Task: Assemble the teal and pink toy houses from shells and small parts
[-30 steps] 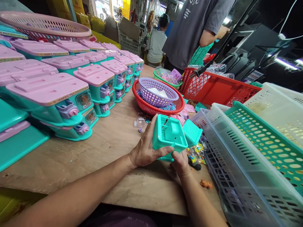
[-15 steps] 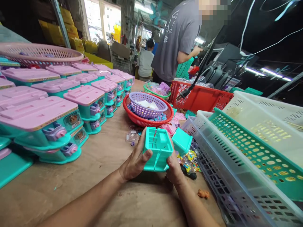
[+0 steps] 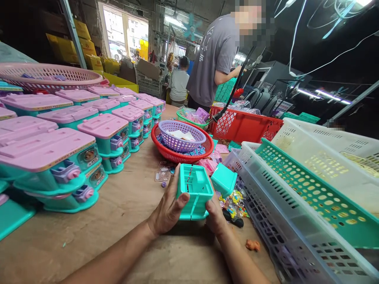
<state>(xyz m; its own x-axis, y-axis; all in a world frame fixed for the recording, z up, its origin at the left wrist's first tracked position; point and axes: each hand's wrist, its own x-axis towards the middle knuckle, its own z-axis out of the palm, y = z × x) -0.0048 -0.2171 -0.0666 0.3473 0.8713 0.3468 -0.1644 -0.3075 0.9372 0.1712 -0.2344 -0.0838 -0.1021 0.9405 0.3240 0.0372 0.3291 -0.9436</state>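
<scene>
A turquoise plastic toy box [image 3: 194, 189] is held between both my hands, just above the wooden table. My left hand [image 3: 167, 207] wraps its left side, with the thumb on the near face. On the right side, my right hand [image 3: 216, 211] presses with its thumb near the front corner; its other fingers are mostly hidden. A seam runs down the near face, and the top shows an opening with a raised block. Close behind my right hand lies another turquoise box [image 3: 224, 180], with small bags of colourful pieces [image 3: 235, 201] beside it.
Stacked pink-lidded turquoise boxes [image 3: 102, 126] fill the left. Ahead, a purple basket [image 3: 182, 136] sits in a red basket [image 3: 160, 148]. Plastic crates [image 3: 281, 201] line the right. A small brown figure [image 3: 252, 245] lies nearby. A person in a grey shirt [image 3: 211, 59] stands beyond the table.
Both hands keep their hold on the turquoise box, and it looks nearly the same. The whole view has shifted slightly. The person's arm beyond the table has moved a little.
</scene>
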